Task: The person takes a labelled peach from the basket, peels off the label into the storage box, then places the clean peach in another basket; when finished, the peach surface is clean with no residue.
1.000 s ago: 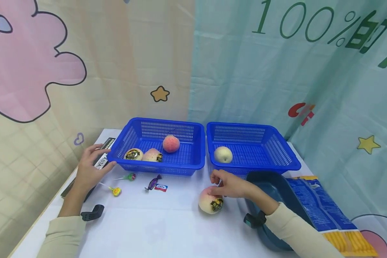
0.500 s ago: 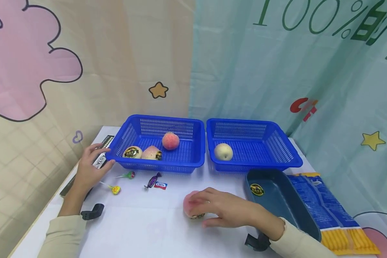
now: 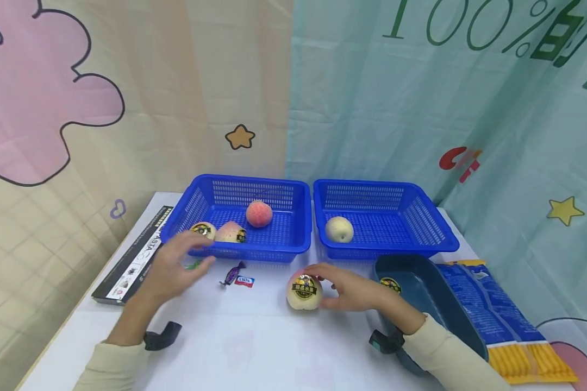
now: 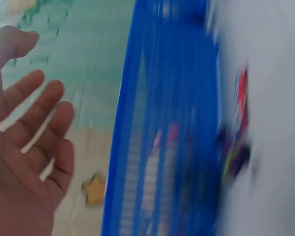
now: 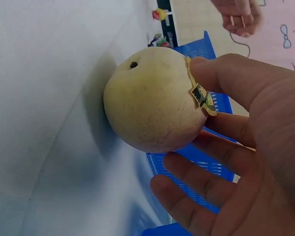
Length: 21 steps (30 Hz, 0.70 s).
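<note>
A pale peach with a black-and-gold label stands on the white table. My right hand holds it from the right side; in the right wrist view the thumb lies by the label and the other fingers reach behind the fruit. My left hand hovers in front of the left blue basket, fingers spread and holding nothing; the left wrist view is blurred. Inside that basket are a red peach and two labelled pale peaches, one partly hidden by the left hand. One pale peach sits in the right blue basket.
A dark tray with a black-and-gold label lies at right, beside a blue-and-yellow packet. A flat black-and-white box is at left. A purple wrapped candy and a small red-and-blue packet lie between. A lollipop is mostly hidden.
My left hand has come away from the left basket's corner, moving right and nearer. The peach has turned to show its label and shifted slightly right and back since half a second ago.
</note>
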Motion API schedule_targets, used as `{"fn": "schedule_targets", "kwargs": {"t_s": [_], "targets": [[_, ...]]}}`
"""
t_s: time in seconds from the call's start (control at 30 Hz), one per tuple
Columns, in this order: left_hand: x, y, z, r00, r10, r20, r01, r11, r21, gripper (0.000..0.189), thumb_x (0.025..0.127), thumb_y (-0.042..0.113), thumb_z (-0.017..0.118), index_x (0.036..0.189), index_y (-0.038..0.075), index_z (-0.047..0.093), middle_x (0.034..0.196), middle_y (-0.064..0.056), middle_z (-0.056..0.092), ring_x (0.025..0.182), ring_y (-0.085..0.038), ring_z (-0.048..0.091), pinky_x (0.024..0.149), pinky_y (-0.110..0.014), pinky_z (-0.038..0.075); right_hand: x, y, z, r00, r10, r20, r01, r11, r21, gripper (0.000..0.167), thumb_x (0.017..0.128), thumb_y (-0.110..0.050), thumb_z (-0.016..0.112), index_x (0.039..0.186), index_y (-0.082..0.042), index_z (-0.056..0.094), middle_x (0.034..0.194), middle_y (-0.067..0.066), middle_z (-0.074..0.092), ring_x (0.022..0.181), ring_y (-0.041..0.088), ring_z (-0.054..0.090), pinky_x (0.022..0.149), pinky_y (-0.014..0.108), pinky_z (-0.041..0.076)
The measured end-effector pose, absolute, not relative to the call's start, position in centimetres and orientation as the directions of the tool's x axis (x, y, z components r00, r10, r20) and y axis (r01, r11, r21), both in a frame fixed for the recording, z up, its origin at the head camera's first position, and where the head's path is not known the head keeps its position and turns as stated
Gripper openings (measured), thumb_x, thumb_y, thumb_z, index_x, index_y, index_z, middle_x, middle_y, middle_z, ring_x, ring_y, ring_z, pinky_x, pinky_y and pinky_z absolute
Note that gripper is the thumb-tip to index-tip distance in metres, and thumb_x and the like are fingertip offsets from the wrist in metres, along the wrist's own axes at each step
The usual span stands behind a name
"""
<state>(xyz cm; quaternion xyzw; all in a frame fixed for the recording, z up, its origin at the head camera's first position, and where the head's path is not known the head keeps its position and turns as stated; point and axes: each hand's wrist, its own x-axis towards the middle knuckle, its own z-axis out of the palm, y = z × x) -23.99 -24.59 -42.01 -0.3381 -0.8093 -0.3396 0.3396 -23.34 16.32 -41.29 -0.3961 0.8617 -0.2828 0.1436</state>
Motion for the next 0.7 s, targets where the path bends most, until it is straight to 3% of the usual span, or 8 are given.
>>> {"fn": "schedule_targets", "kwargs": {"t_s": [0.1,0.17,0.23,0.33,0.43,0.57,0.7], "targets": [[-22.1,-18.4,-42.2,-0.686,0.528,0.501,0.723,0.409,0.557,0.056,0.085,0.034,0.082,0.131,0.008,0.062,0.126,-0.003,0.061,0.107,-0.024,0.060,0.092,-0.038,0.053,-23.7,16.6,-41.6,-0.691,-0.723,0.005,-0.551,0.522,-0.651,0.051,0.098,-0.022,0.069,0.145,-0.014,0.052,0.139,0.001,0.057,0.118,0.020,0.057,0.087,0.048,0.054],[-21.9,-14.9,-43.3,-0.729,0.606,0.318,0.631,0.414,0.657,0.075,0.083,0.038,0.084,0.146,0.014,0.050,0.144,-0.003,0.049,0.123,-0.027,0.054,0.098,-0.047,0.050,-23.8,16.4,-41.7,-0.718,-0.694,0.048,-0.546,0.520,-0.657,0.040,0.101,-0.024,0.065,0.139,-0.012,0.058,0.134,0.001,0.061,0.114,0.020,0.061,0.084,0.045,0.055],[-22.6,-12.3,-44.6,-0.733,0.650,0.202,0.557,0.402,0.727,0.086,0.083,0.037,0.085,0.153,0.016,0.040,0.153,-0.005,0.040,0.129,-0.028,0.049,0.101,-0.051,0.048,-23.8,16.0,-41.8,-0.750,-0.656,0.090,-0.542,0.530,-0.652,0.030,0.102,-0.024,0.063,0.130,-0.012,0.064,0.126,0.001,0.066,0.109,0.020,0.065,0.081,0.039,0.056],[-24.2,-10.1,-46.2,-0.717,0.678,0.158,0.497,0.339,0.799,0.087,0.082,0.029,0.087,0.154,0.016,0.039,0.150,-0.006,0.046,0.119,-0.025,0.057,0.093,-0.043,0.052,-23.8,15.1,-42.0,-0.803,-0.580,0.134,-0.518,0.569,-0.639,0.015,0.101,-0.021,0.064,0.113,-0.012,0.068,0.114,0.000,0.070,0.101,0.020,0.068,0.076,0.031,0.056],[-25.1,-9.5,-47.3,-0.724,0.673,0.154,0.450,0.290,0.844,0.081,0.081,0.024,0.088,0.149,0.015,0.045,0.137,-0.002,0.057,0.100,-0.017,0.062,0.080,-0.034,0.053,-23.9,14.1,-42.1,-0.874,-0.476,0.101,-0.404,0.593,-0.697,0.005,0.098,-0.017,0.068,0.098,-0.012,0.069,0.104,0.000,0.071,0.095,0.019,0.067,0.070,0.028,0.056],[-25.3,-9.4,-48.0,-0.731,0.665,0.153,0.429,0.272,0.861,0.081,0.079,0.027,0.089,0.147,0.017,0.047,0.135,0.002,0.058,0.099,-0.013,0.064,0.080,-0.032,0.053,-23.9,13.7,-41.9,-0.932,-0.361,0.010,-0.229,0.569,-0.790,0.012,0.095,-0.012,0.072,0.084,-0.010,0.068,0.090,0.000,0.068,0.084,0.018,0.062,0.065,0.029,0.054],[-25.2,-9.3,-48.3,-0.737,0.658,0.157,0.423,0.267,0.866,0.080,0.078,0.029,0.090,0.146,0.020,0.048,0.136,0.005,0.058,0.100,-0.014,0.064,0.080,-0.033,0.052,-23.2,14.1,-40.5,-0.926,-0.374,-0.058,-0.176,0.561,-0.809,0.012,0.096,-0.012,0.071,0.085,-0.010,0.068,0.084,-0.001,0.066,0.081,0.017,0.059,0.069,0.030,0.052]]}}
